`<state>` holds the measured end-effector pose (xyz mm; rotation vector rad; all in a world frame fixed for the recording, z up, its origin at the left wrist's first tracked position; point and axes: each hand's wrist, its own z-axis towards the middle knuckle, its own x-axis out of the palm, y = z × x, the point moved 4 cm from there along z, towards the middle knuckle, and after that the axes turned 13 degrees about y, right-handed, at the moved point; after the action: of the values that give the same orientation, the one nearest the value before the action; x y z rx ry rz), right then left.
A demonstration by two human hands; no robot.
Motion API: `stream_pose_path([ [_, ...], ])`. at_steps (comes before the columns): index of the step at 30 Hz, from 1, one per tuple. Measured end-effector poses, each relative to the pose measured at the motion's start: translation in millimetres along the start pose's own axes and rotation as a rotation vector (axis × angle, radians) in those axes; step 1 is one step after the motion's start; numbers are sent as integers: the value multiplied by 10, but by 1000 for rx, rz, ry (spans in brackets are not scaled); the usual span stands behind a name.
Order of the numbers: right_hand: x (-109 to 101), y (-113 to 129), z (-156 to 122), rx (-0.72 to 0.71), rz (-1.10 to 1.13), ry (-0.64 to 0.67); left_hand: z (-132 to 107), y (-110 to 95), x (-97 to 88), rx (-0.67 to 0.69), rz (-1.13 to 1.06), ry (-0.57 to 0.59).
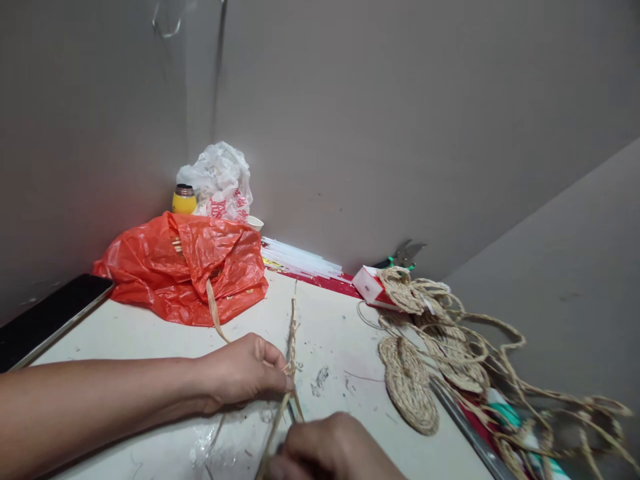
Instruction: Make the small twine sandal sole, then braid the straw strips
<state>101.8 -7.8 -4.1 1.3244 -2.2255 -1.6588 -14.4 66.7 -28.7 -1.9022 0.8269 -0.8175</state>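
Note:
A thin braided straw cord (293, 327) runs up the white tabletop in front of me. My left hand (250, 370) pinches it near its lower end, thumb against fingers. Below that pinch, loose strands (278, 419) split apart and lead down to my right hand (337, 450). That hand is closed at the bottom edge, with at least one strand meeting its fingers. A thin dark line beside the strands is too small to name. One flat straw strip (214, 310) comes out of an orange plastic bag (155, 267) toward my left hand.
Coiled straw soles (410, 387) and tangled braided cord (505, 333) lie at right. Behind are pruning shears (407, 253), a small box (373, 287), translucent sticks (305, 259), a white bag (220, 177) and a yellow jar (185, 200). A phone (55, 317) lies left. Grey walls enclose the table.

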Motion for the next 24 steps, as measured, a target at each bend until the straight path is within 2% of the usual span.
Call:
stream_pose_path([
  [3, -273, 16, -21, -32, 128, -343, -8, -44, -4, 15, -55, 59],
  [4, -334, -2, -6, -34, 212, -417, -11, -61, -1, 30, -74, 82],
  [5, -358, -30, 28, -35, 324, -429, -14, -75, 2, 45, -90, 100],
  [7, -312, -88, 128, -41, 582, -332, -20, -88, 8, 62, -103, 129],
  [9, -196, -124, 218, -55, 773, -163, -22, -82, 9, 64, -102, 131],
  [12, -56, -186, 267, 2, 867, 0, -14, -47, 2, 25, -92, 97],
  [16, -88, -291, 261, 94, 757, -34, 7, -41, -4, 25, -46, 75],
  [19, -123, -310, 290, 82, 652, 28, 14, -60, -34, 72, 22, 59],
  [24, -115, -318, 334, 64, 755, 50, 29, -17, -55, 88, 153, 89],
])
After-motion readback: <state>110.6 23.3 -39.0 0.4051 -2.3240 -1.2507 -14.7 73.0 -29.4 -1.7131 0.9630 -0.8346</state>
